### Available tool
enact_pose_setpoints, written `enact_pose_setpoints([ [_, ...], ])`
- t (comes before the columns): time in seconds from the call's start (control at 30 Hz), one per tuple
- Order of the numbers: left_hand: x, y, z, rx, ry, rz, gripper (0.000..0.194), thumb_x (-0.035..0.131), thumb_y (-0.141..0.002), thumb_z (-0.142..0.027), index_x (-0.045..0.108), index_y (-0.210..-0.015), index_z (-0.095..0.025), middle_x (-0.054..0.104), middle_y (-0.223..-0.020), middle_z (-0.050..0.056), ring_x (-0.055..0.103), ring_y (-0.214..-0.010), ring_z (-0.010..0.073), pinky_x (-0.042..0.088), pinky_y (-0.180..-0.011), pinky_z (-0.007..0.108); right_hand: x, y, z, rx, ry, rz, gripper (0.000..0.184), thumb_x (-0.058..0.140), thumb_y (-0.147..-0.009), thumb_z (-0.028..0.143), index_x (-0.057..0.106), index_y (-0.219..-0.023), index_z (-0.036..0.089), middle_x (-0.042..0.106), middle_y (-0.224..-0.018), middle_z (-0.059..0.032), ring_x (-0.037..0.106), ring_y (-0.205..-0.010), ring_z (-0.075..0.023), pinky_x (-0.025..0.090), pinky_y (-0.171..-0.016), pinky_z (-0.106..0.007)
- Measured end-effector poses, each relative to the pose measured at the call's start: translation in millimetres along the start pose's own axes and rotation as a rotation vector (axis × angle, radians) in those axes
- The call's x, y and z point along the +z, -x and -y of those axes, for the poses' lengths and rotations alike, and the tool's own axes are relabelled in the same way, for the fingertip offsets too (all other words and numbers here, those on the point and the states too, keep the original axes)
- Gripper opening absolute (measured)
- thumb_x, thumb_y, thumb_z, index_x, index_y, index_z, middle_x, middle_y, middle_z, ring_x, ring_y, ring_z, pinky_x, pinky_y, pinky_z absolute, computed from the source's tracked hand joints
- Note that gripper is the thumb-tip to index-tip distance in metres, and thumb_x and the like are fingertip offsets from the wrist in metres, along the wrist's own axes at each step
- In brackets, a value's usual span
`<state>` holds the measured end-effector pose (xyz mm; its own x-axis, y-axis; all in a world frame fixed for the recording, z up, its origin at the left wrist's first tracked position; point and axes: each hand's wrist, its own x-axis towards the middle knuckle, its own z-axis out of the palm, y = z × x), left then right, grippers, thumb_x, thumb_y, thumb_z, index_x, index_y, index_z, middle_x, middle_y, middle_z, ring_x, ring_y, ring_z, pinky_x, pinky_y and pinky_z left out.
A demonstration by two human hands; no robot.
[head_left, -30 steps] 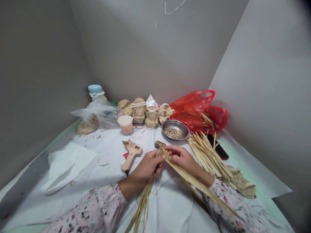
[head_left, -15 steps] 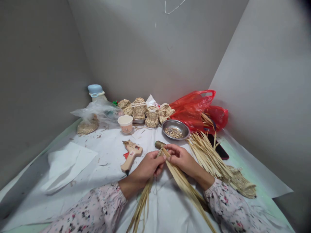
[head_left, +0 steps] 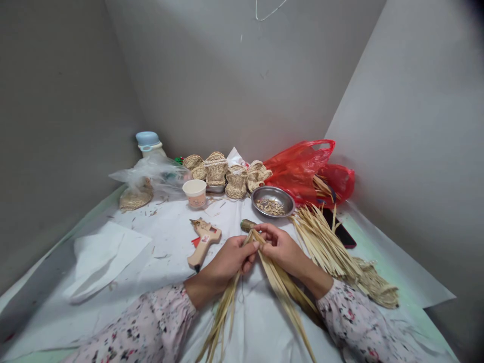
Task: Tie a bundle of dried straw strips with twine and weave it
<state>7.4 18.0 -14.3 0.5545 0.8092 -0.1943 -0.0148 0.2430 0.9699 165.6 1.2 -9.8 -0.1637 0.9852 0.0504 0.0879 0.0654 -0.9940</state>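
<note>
Pale dried straw strips are pinched at their folded top between my two hands, with long ends trailing toward me on both sides. My left hand is closed on the left bunch, its thumb near the fold. The fingers of my right hand are closed around the right bunch close beside it. A thin thread hangs below my left hand. Just beyond the fold lies a small dark spool, partly hidden by the straw. A beige glue gun rests left of my left hand.
Behind my hands stand a metal bowl of straw scraps, a paper cup and several woven pieces. To the right lie a straw bundle, a phone and a red plastic bag. White paper lies left.
The loose ends of the right straw bunch have swung slightly left. Both hands keep nearly the same place and grip.
</note>
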Motion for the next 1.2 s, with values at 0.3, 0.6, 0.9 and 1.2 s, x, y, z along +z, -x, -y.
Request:
enact_pose_setpoints([
  [0.3, 1.4, 0.3, -2.8, 0.008, 0.047, -0.019, 0.022, 0.058, -0.081, -0.034, 0.052, -0.069, -0.016, 0.047, -0.051, -0.005, 0.037, -0.039, 0.0046, 0.023, -0.039, 0.018, 4.9, -1.2, -5.1, -0.049, 0.036, -0.03, 0.035, 0.055, -0.071, 0.008, 0.057, -0.104, 0.018, 0.062, -0.08, -0.0001, 0.056, -0.072, -0.0137, 0.044, -0.067, -0.026],
  [0.6, -3.7, -0.9, -3.6, -0.015, 0.153, -0.062, 0.019, 0.064, -0.075, -0.033, 0.057, -0.078, -0.015, 0.05, -0.05, -0.004, 0.039, -0.039, 0.0052, 0.026, -0.04, 0.016, 1.6, 0.8, 3.7, -0.091, 0.039, 0.033, 0.021, 0.058, -0.077, 0.019, 0.06, -0.098, 0.019, 0.064, -0.081, -0.0026, 0.058, -0.081, -0.018, 0.046, -0.071, -0.029],
  [0.9, 0.1, 2.8, -9.6, 0.03, 0.07, -0.018, 0.018, 0.063, -0.076, -0.031, 0.062, -0.079, -0.014, 0.055, -0.059, -0.002, 0.04, -0.042, 0.0049, 0.026, -0.041, 0.017, -0.4, 3.1, 10.9, -0.052, -0.004, 0.045, 0.019, 0.056, -0.086, 0.034, 0.062, -0.096, 0.018, 0.061, -0.071, -0.0005, 0.055, -0.066, -0.0149, 0.042, -0.065, -0.028],
  [1.2, 4.2, 7.0, -11.6, 0.016, 0.001, 0.059, 0.014, 0.062, -0.076, -0.028, 0.061, -0.078, -0.014, 0.057, -0.063, -0.001, 0.041, -0.042, 0.0049, 0.023, -0.042, 0.019, 1.0, -0.6, 3.4, -0.009, -0.107, -0.082, 0.021, 0.062, -0.082, 0.038, 0.06, -0.089, 0.019, 0.061, -0.072, 0.0007, 0.053, -0.055, -0.0116, 0.043, -0.054, -0.025],
])
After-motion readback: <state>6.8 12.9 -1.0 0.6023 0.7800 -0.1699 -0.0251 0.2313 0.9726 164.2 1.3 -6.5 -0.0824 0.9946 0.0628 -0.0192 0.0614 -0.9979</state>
